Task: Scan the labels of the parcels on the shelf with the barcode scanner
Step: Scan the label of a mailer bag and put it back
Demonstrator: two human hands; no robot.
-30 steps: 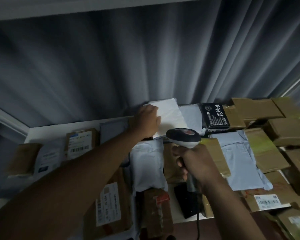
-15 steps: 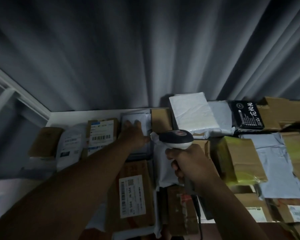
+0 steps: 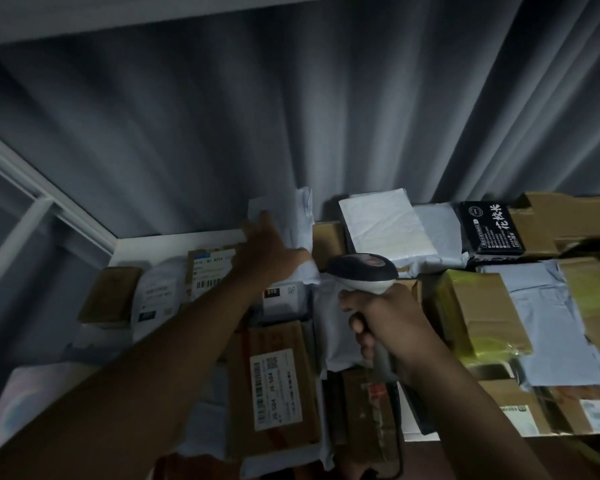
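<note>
Right now the job is getting a readable label in front of the barcode scanner (image 3: 362, 277), so take the shelf (image 3: 174, 241) from its left end. Furthest left of the scanner lie a small brown box (image 3: 110, 296), a white mailer (image 3: 156, 296) and a labelled carton (image 3: 210, 270) whose barcode already faces up; in my judgement that one needs no handling, only a steady aim. Your left hand (image 3: 267, 252) reaches just left of the scanner head, fingers curled on the pale poly bag (image 3: 288, 220) and tipping it up against the grey curtain (image 3: 291, 116); whether its label shows I cannot tell, so turn it until the print faces you and hold it flat rather than crumpled. Below that hand, nearer you than the scanner head, a brown carton (image 3: 274, 386) shows a clear white label. Your right hand (image 3: 392, 327) is wrapped tightly round the scanner's handle, the head pointing away over the parcels; tilt it down toward the label before triggering. Right of the scanner sit a white padded envelope (image 3: 385, 226), a black packet (image 3: 489, 228) and further brown boxes. Half a second ago your left hand lay flat on a grey parcel beside the labelled carton; it has since lifted the bag upright, and the scanner has barely shifted.
</note>
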